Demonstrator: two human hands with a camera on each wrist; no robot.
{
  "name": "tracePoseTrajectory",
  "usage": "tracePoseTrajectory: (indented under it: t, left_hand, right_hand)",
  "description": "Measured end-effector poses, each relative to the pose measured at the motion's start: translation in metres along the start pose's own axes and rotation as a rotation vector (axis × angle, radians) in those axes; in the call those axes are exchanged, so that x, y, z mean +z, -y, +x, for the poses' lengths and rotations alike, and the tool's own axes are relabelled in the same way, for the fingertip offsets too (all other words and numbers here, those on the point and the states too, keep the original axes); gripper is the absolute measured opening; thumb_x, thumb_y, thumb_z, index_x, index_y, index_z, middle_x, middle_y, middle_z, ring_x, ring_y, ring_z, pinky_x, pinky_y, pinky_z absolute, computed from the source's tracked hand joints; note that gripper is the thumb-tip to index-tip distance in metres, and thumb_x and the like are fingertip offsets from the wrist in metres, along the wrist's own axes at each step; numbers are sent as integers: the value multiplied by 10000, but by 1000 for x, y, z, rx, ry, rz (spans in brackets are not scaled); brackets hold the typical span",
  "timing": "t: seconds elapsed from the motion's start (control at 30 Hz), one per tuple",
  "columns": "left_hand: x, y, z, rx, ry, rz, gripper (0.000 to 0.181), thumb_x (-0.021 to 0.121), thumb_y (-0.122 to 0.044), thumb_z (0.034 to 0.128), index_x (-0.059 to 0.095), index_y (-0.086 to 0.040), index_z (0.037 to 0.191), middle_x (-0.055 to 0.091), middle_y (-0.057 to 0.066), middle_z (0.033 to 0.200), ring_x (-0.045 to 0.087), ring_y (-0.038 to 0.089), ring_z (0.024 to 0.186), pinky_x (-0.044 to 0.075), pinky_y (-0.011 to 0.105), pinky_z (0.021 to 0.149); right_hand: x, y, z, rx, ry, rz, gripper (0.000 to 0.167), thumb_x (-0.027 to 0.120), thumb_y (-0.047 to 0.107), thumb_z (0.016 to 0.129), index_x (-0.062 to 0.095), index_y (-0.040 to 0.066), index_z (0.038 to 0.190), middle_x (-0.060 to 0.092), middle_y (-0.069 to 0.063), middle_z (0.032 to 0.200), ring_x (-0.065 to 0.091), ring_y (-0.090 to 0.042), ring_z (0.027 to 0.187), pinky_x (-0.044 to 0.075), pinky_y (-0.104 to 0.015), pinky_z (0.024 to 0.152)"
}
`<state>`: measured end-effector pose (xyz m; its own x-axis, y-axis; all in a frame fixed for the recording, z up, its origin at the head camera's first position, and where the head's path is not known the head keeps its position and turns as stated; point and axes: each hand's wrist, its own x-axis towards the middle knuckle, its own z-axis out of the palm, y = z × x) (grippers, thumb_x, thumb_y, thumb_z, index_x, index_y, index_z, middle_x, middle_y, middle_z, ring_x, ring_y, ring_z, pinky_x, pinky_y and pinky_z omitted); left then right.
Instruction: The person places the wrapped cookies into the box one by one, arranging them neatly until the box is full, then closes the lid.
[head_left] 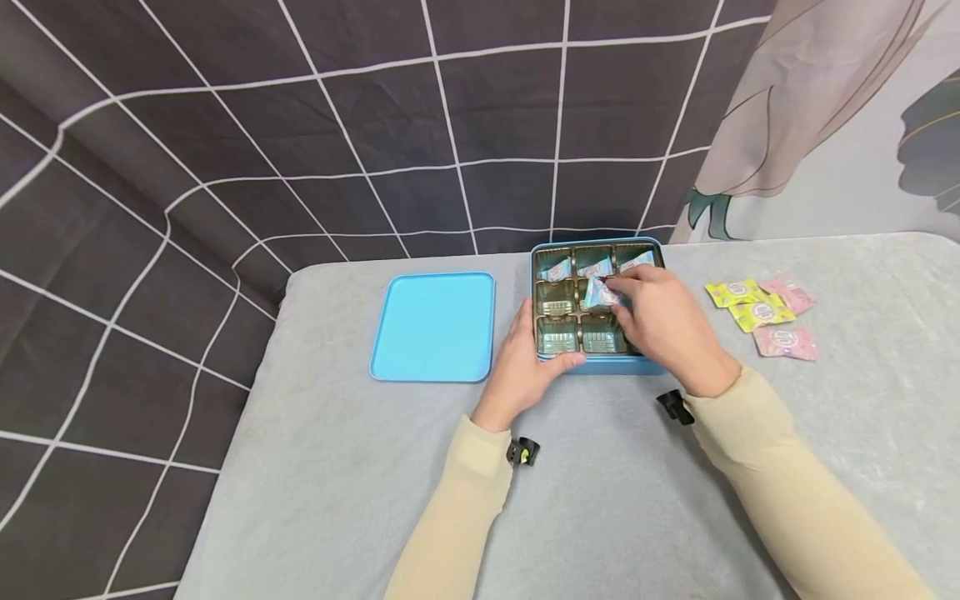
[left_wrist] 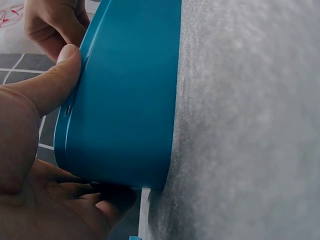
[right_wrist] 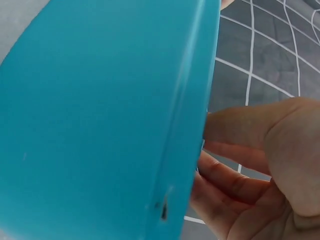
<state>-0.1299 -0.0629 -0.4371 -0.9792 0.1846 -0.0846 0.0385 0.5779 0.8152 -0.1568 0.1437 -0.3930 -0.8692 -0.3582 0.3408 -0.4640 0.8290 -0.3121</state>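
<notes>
A blue tin box [head_left: 600,366] with a brown divided insert stands at the back of the table. Blue-and-white wrapped candies [head_left: 557,271] lie in the three back compartments. Between thumb and fingers, my right hand [head_left: 667,321] pinches another blue-wrapped candy [head_left: 597,294] over the middle compartment, and it hides the compartments at the right. My left hand [head_left: 523,367] grips the box's front left corner, thumb on the front rim and fingers along the left side. Both wrist views show the box's blue wall [left_wrist: 125,100] up close; in the right one it mostly hides the pinched candy.
A light blue lid [head_left: 433,327] lies flat left of the box. Yellow candies [head_left: 762,313] and pink candies [head_left: 785,342] sit in a loose group to the right. Behind the grey table cover [head_left: 360,467] hangs a dark cloth [head_left: 495,108] with a white grid.
</notes>
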Motion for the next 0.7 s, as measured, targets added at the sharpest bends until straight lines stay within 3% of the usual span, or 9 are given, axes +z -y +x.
tracePoseTrajectory:
  t: [0.43, 0.7]
  left_hand:
    - [0, 0, 0, -11, 2, 0, 1106, 807, -443, 847, 120, -36, 1612, 190, 142, 1657, 231, 263, 1503, 272, 432, 1189]
    - [1, 1, 1, -4, -3, 5, 1103, 810, -442, 844, 130, -32, 1610, 205, 140, 1654, 240, 257, 1500, 272, 426, 1190]
  right_hand:
    - [4, 8, 7, 44, 92, -50, 240, 668, -42, 895, 697, -142, 1111, 666, -276, 1114, 615, -394, 1046, 498, -531, 924]
    - [5, 13, 15, 66, 131, -67, 184, 641, -46, 890, 727, -130, 1030, 684, -276, 1081, 616, -398, 1057, 524, -532, 889]
